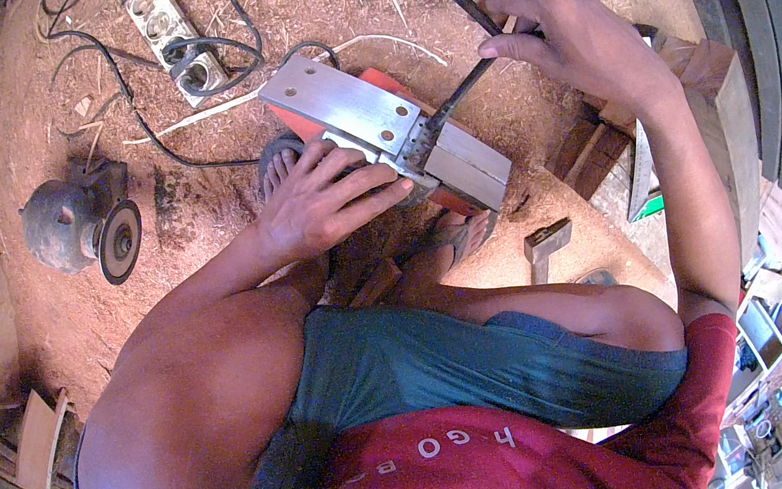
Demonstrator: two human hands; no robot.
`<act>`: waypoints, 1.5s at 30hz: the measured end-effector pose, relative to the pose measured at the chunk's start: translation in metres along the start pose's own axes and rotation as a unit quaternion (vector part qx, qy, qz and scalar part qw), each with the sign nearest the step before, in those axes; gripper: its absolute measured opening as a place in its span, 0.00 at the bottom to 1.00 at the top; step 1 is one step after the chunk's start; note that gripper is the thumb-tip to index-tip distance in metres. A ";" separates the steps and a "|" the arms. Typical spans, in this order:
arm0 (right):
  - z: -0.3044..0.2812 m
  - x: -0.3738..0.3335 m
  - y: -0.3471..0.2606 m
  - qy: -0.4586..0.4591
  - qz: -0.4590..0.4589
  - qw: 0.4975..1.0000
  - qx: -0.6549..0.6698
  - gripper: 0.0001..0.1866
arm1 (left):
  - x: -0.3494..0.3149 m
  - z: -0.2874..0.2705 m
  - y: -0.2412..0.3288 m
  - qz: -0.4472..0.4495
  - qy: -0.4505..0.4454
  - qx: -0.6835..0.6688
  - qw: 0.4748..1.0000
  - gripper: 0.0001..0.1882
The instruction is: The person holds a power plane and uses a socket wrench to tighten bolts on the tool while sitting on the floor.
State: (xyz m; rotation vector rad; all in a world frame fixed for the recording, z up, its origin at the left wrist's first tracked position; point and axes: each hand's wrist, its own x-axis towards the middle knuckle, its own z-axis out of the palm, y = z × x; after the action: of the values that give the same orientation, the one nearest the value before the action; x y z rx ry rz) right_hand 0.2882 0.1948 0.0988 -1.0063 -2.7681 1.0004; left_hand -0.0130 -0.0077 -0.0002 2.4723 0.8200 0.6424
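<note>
An electric planer [345,105] with a red body lies upside down in front of my feet, its bright metal sole facing up. My left hand [319,200] grips its near side, fingers spread across the edge by the cutter slot. My right hand [572,35], raised to the right, pinches a long, thin dark tool [464,87] between thumb and fingers. The tool's lower tip reaches into the slot between the two sole plates. Its upper part runs out past the top edge, and I cannot make out its exact kind.
Sawdust covers the ground. A grimy motor with a cutting disc [120,242] stands to the left. A power strip [176,44] with black cords lies beyond the planer. Stacked curved timber [774,66] fills the right side. A small wooden block [548,239] lies by my right foot.
</note>
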 end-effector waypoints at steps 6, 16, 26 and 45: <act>0.000 -0.001 0.000 0.004 0.010 1.000 -0.003 0.18 | 0.001 -0.001 0.001 -0.004 -0.009 0.005 1.000 0.28; -0.001 0.001 -0.004 0.008 0.031 0.999 -0.016 0.21 | 0.001 -0.001 0.001 -0.003 -0.011 0.008 1.000 0.29; -0.002 0.001 -0.007 0.022 0.057 0.998 -0.021 0.20 | 0.001 0.000 0.001 -0.002 -0.005 0.007 1.000 0.27; -0.003 -0.015 -0.025 0.030 -0.037 0.999 0.006 0.12 | 0.031 -0.023 -0.040 -0.102 -0.077 0.005 0.992 0.50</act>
State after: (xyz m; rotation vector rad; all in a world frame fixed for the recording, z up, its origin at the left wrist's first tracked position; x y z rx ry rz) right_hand 0.2869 0.1732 0.1186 -0.9093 -2.7260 0.9588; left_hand -0.0206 0.0472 0.0045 2.3711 0.9985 0.3707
